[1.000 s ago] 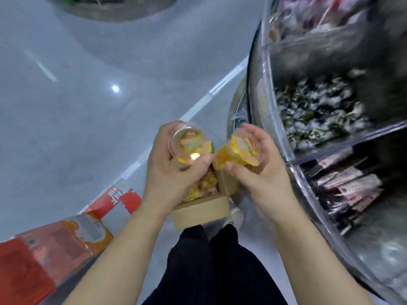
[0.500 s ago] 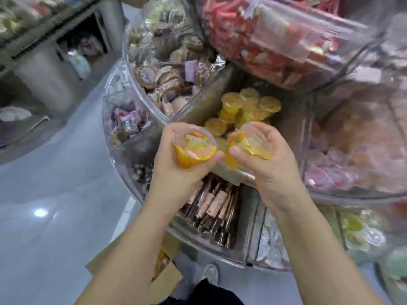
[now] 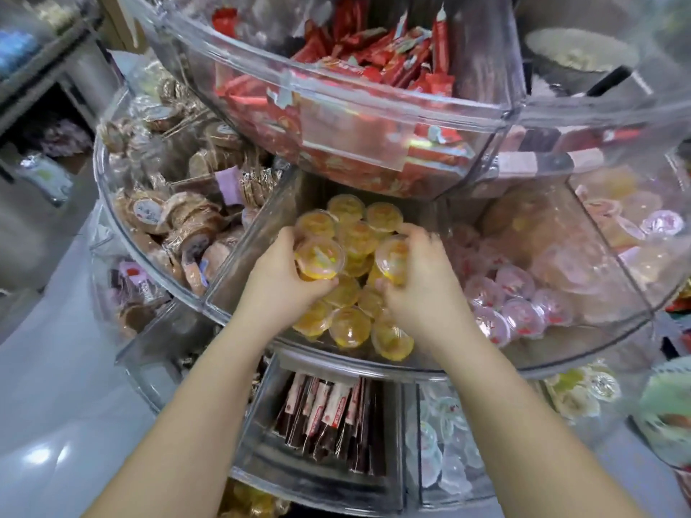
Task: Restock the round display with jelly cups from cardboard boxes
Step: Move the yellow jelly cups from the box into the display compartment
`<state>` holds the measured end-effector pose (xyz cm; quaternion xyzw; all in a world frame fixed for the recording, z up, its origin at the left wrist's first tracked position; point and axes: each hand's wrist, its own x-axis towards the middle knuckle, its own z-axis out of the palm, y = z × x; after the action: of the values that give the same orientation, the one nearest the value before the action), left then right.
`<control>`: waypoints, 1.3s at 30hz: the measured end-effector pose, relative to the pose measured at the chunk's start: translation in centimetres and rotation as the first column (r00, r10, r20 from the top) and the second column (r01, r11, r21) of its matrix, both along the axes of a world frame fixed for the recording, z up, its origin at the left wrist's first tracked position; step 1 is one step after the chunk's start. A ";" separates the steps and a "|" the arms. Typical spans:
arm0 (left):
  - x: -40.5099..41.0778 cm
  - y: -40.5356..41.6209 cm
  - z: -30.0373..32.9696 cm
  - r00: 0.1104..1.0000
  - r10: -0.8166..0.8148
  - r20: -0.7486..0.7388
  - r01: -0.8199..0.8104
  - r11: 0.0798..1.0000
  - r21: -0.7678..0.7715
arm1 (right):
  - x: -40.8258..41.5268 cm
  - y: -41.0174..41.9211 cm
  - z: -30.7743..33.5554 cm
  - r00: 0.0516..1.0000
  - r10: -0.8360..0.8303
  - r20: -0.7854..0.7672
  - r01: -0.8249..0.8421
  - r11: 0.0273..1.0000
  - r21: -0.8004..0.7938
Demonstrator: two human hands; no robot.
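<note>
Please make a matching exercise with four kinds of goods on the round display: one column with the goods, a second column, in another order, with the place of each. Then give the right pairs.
Column one:
1. yellow jelly cups
2. red wrapped bars
3. pink jelly cups
4. brown round cakes in clear wrap

Column two:
A. top tier, above the hands
B. middle tier, compartment left of the hands
C. middle tier, compartment where both hands reach
D. middle tier, compartment right of the hands

Pairs: 1-C, 2-A, 3-D, 4-B
</note>
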<state>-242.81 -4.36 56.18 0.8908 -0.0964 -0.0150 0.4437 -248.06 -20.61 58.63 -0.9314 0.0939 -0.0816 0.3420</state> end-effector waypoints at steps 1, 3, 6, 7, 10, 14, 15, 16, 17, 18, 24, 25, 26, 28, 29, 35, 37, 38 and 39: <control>0.5 0.2 -0.2 1.000 -0.022 -0.004 0.022 0.999 0.037 | 0.5 0.6 -0.3 0.999 -0.033 -0.022 0.033 0.999 -0.006; 1.4 0.5 -0.5 0.997 -0.074 -0.005 0.074 0.992 0.104 | 1.2 1.5 -1.2 0.992 -0.113 -0.047 0.111 0.992 -0.051; 2.4 0.6 -0.5 0.983 -0.178 0.036 0.172 0.977 0.130 | 1.5 2.3 -2.8 0.982 -0.175 -0.077 0.162 0.976 -0.148; 2.6 0.5 -0.4 0.973 -0.226 0.038 0.220 0.967 0.126 | 1.6 2.4 -3.2 0.981 -0.177 -0.081 0.163 0.974 -0.154; 2.7 0.1 -0.4 0.925 -0.379 0.021 0.372 0.916 0.153 | 1.7 2.0 -3.5 0.980 -0.186 -0.077 0.187 0.982 0.008; 2.4 -0.4 -1.2 0.887 -0.460 -0.041 0.459 0.871 0.175 | 1.0 1.6 -3.6 0.951 -0.263 -0.160 0.296 0.924 0.240; 2.5 -0.5 -1.3 0.885 -0.463 -0.048 0.463 0.868 0.180 | 0.7 1.7 -3.8 0.938 -0.286 -0.198 0.334 0.900 0.281; 2.6 -0.5 -1.4 0.884 -0.464 -0.053 0.466 0.867 0.178 | 0.4 1.8 -4.1 0.923 -0.298 -0.244 0.372 0.853 0.366; 2.8 -0.4 -1.4 0.883 -0.465 -0.060 0.468 0.867 0.169 | 0.3 2.0 -4.1 0.909 -0.295 -0.293 0.406 0.784 0.469; 2.8 -0.4 -1.4 0.882 -0.467 -0.069 0.472 0.868 0.156 | 0.3 2.2 -4.3 0.898 -0.289 -0.332 0.432 0.727 0.534; 2.6 -0.2 -1.2 0.877 -0.477 -0.062 0.481 0.864 0.150 | 1.8 2.4 -3.5 0.905 -0.318 -0.281 0.423 0.731 0.535; 2.5 -0.2 -1.2 0.878 -0.475 -0.057 0.478 0.865 0.153 | 2.0 2.5 -3.5 0.895 -0.346 -0.281 0.446 0.698 0.560; 2.5 -0.2 -1.2 0.879 -0.473 -0.055 0.475 0.866 0.156 | 2.1 2.6 -3.5 0.882 -0.374 -0.285 0.470 0.672 0.572; 2.5 -0.1 -1.3 0.880 -0.471 -0.058 0.474 0.866 0.159 | 2.6 2.8 -3.6 0.854 -0.424 -0.303 0.519 0.637 0.570; 2.5 -0.1 -1.3 0.879 -0.473 -0.060 0.476 0.865 0.158 | 2.9 2.9 -3.5 0.842 -0.438 -0.315 0.538 0.632 0.558; 2.5 0.0 -1.2 0.873 -0.483 -0.071 0.488 0.860 0.151 | 1.8 2.9 -3.2 0.832 -0.365 -0.418 0.555 0.547 0.627; 2.6 0.0 -1.2 0.871 -0.486 -0.071 0.491 0.858 0.153 | 1.0 3.1 -3.4 0.807 -0.374 -0.456 0.590 0.492 0.640; 2.5 0.0 -1.2 0.872 -0.485 -0.072 0.490 0.858 0.154 | 0.8 3.2 -3.5 0.797 -0.378 -0.470 0.603 0.467 0.647; 2.5 0.0 -1.2 0.873 -0.482 -0.072 0.488 0.859 0.155 | 0.9 3.4 -3.8 0.792 -0.382 -0.476 0.609 0.439 0.661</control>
<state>-240.29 -4.36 54.97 0.8717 -0.3089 -0.1479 0.3505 -247.18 -17.25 54.84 -0.6133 0.4339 -0.0080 0.6600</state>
